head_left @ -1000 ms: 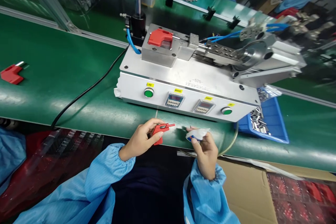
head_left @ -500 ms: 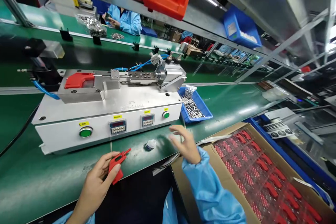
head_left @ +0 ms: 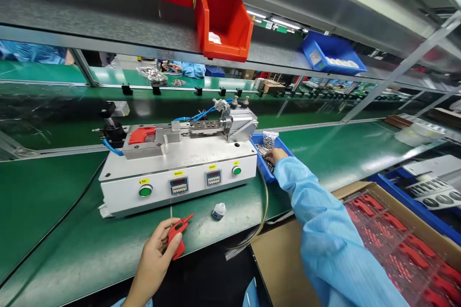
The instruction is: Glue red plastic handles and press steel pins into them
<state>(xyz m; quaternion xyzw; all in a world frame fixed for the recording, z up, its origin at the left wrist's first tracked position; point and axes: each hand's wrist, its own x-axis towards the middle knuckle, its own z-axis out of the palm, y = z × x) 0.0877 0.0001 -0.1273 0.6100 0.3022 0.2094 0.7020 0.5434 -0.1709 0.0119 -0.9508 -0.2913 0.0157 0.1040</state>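
Near the bench's front edge, my left hand (head_left: 158,251) grips a red plastic handle-shaped part (head_left: 177,240) with an oval opening and a thin prong. My right hand (head_left: 276,155) reaches into a blue bin (head_left: 284,146) of small metal cylinders (head_left: 261,149). Its fingers are bent down among them, and whatever they pinch is hidden. Between the hands, a small white-capped bottle (head_left: 219,211) stands on the bench. Behind it is a white press fixture (head_left: 201,151) with green buttons and two counters. Another red part (head_left: 141,135) lies in the fixture's metal nest.
To the right, an open carton (head_left: 345,191) contains clear trays of red parts. An orange-red bin (head_left: 226,50) and a second blue bin (head_left: 333,62) sit on the overhead shelf. A black cable (head_left: 57,220) crosses the bench. A person in blue sleeves (head_left: 193,70) works across the line.
My right hand has moved from above the bench, fingers apart, into the blue bin. My left hand still holds the red part. The camera view has tilted up and shifted left.
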